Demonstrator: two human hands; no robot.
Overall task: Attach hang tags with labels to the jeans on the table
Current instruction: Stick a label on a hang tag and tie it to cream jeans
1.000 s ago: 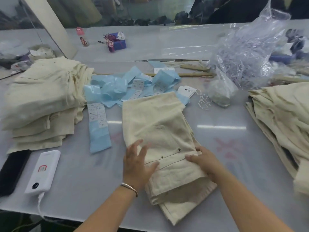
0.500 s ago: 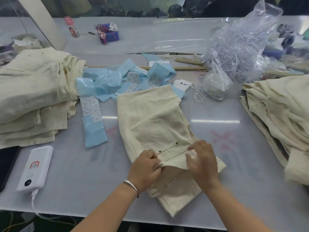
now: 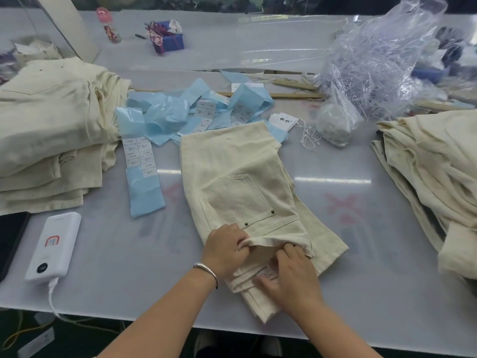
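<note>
A folded pair of cream jeans (image 3: 240, 177) lies in the middle of the table, back pocket up. My left hand (image 3: 224, 250) grips the waistband edge and holds it lifted. Under that lifted edge my right hand (image 3: 289, 275) rests on the inner waistband, fingers bent at a small white label there. Blue backing strips with white sticker labels (image 3: 140, 156) lie to the left and behind the jeans. A white hang tag (image 3: 282, 121) with handwriting lies past the jeans' far end, with loose white strings (image 3: 309, 138) beside it.
Stacks of cream jeans sit at the left (image 3: 49, 130) and the right (image 3: 433, 171). A clear bag of plastic fasteners (image 3: 374, 60) stands at the back right. A white power bank (image 3: 54, 245) with cable and a dark phone (image 3: 10, 239) lie front left.
My left hand went from lying flat on the jeans to gripping and lifting the waistband. My right hand moved from the waistband's right end to under the lifted edge.
</note>
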